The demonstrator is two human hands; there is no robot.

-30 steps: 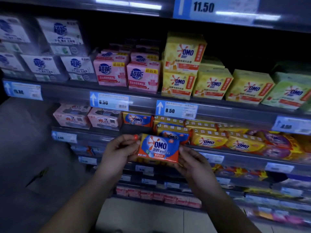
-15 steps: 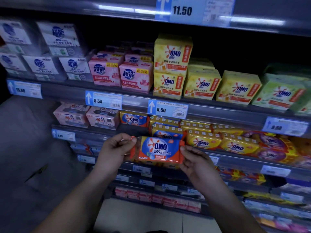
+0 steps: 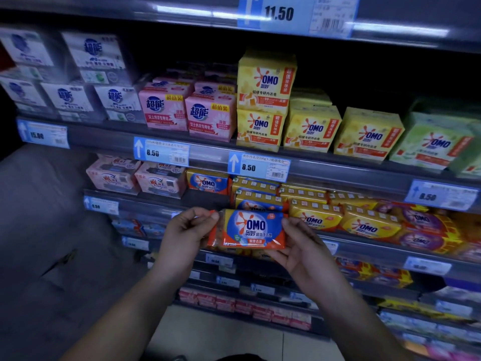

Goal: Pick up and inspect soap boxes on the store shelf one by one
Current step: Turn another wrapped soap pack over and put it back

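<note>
The left hand (image 3: 182,235) and right hand (image 3: 302,251) are covering both ends of the orange-and-blue OMO soap packet (image 3: 253,227). The white plastic-wrapped soap packs (image 3: 26,49) at far left are blurring, and the pale green OMO soap box (image 3: 434,144) is running off the right edge.

OMO pack (image 3: 250,229): glossy, crinkled plastic film. Yellow bars (image 3: 315,217) just right of it: same shiny film wrap. Yellow cartons (image 3: 265,82) above it: duller, card or film, can't tell. Price label (image 3: 259,166) above it: paper behind clear glossy strip. Shelf rail (image 3: 351,175) above it: smooth grey, satin sheen. Floor tile (image 3: 221,334) below it: smooth, pale.
</note>
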